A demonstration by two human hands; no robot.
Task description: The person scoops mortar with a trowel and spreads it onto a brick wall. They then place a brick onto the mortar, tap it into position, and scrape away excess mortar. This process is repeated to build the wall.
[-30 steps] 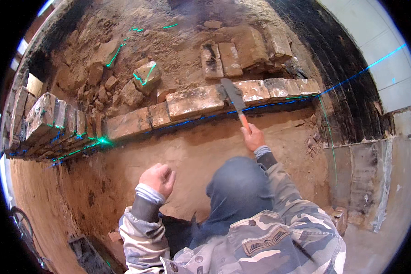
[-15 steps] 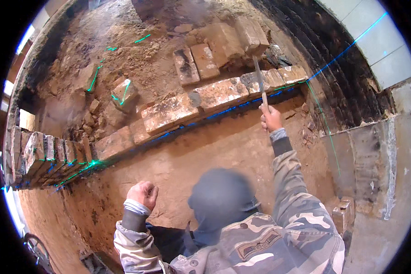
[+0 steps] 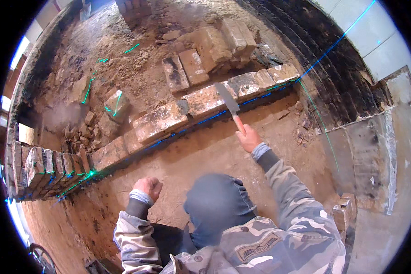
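My right hand (image 3: 249,139) grips the orange handle of a bricklayer's trowel (image 3: 227,98) with a long, flat, squared-off blade. The blade's flat side shows, and its tip overlaps a row of old bricks (image 3: 205,101), mortar-stained and sooty, that crosses the scene on a slant. I cannot tell whether the blade touches them. My left hand (image 3: 148,188) is curled into a fist before the row's near side, apart from it. Nothing shows in its fingers. A blue laser line (image 3: 211,118) runs along the row's near lower edge.
Behind the row lie loose bricks (image 3: 194,66), rubble and soil (image 3: 137,64). Upright bricks (image 3: 35,165) stand at the far left. A blackened wall (image 3: 306,43) rises at right, beside more bricks (image 3: 344,212) low down. A shovel (image 3: 85,11) stands far back.
My right hand has come left and nearer. The trowel has turned from nearly edge-on to showing its flat side, its blade swinging left. My left fist has shifted slightly right.
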